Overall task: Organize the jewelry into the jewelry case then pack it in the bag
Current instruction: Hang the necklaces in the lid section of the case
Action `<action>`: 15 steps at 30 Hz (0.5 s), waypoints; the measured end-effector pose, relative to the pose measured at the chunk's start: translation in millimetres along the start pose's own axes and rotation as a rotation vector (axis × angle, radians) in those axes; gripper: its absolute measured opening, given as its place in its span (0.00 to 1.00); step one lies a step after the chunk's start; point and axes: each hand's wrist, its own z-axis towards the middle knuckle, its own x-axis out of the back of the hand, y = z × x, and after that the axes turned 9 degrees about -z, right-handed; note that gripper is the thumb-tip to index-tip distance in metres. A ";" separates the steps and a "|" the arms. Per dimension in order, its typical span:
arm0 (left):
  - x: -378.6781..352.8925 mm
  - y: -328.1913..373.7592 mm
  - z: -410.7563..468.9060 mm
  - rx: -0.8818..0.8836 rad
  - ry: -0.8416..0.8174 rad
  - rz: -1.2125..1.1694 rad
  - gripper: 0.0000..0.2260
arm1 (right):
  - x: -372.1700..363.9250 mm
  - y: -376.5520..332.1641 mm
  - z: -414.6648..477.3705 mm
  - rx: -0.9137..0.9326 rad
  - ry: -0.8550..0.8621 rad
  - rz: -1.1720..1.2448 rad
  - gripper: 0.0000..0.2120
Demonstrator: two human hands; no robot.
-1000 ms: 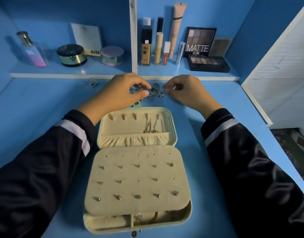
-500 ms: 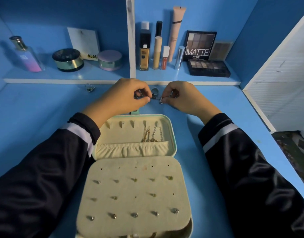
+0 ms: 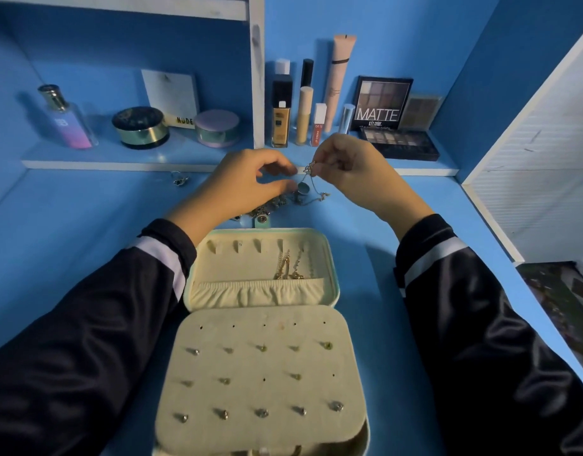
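The mint-green jewelry case [image 3: 333,258] lies open on the blue desk in front of me. Gold chains [image 3: 287,265] hang from hooks in its cream lid, and several stud earrings [image 3: 262,347] sit in the cream panel nearer me. Beyond the case lies a small pile of loose jewelry [image 3: 267,205] with a silver ring [image 3: 303,189]. My right hand [image 3: 349,172] pinches a thin chain necklace [image 3: 311,174] and holds it lifted above the pile. My left hand [image 3: 247,182] hovers over the pile with finger and thumb apart, close to the chain. No bag is in view.
One more small jewelry piece [image 3: 180,179] lies at the left by the shelf edge. The low shelf [image 3: 119,162] behind carries a perfume bottle [image 3: 66,120], round compacts [image 3: 140,126], makeup tubes [image 3: 303,110] and eyeshadow palettes [image 3: 398,144]. A white panel [image 3: 530,159] bounds the right side.
My right hand has risen with one chain, drawing it up out of the pile. My left hand has let go of the pile and spread its fingers. The camera has tilted up.
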 end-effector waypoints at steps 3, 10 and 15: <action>-1.0 1.3 2.5 -0.013 -0.010 -0.065 0.12 | 1.7 -8.2 1.8 0.007 0.031 0.059 0.02; -3.0 4.6 9.2 0.023 -0.005 -0.195 0.07 | 7.7 -23.3 5.1 0.033 0.067 0.115 0.02; 1.4 4.1 10.3 -0.002 0.006 -0.160 0.04 | 16.7 -33.0 1.2 0.059 0.119 0.143 0.03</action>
